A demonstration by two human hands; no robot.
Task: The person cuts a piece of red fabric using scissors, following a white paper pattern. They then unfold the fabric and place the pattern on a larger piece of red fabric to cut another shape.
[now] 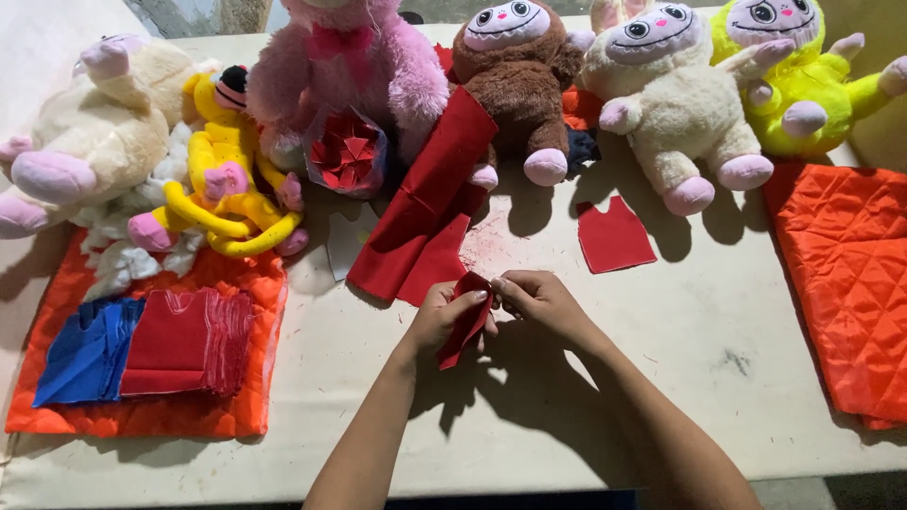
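1. Far left, a cream plush toy (90, 132) slumps at the table (586, 397) edge, with a yellow long-armed plush (227, 175) lying just beside it on white stuffing scraps (128, 260).
2. Below them, an orange quilted cloth (170, 416) carries a stack of blue fabric pieces (87, 351) and, touching it, a stack of red fabric pieces (189, 342).
3. Moving right, a pink plush (345, 71) sits upright at the back, a clear bag of red cut pieces (345, 151) leaning against its front.
4. A long red felt strip (425, 212) runs down from the brown plush (518, 80) towards my hands.
5. Here's my left hand (442, 316): thumb and fingers closed in a pinch on the small red felt piece (466, 326), which hangs folded just above the table, centre front.
6. My right hand (539, 300) meets it at the top edge, fingertips pinched shut on that same piece, the two hands touching.
7. Beyond, a cut red felt square (614, 236) lies flat and alone on the table.
8. At the back right, a cream big-eyed plush (675, 104) sits next to a lime-yellow plush (803, 80).
9. Far right, a second orange quilted sheet (846, 283) drapes over the table edge.
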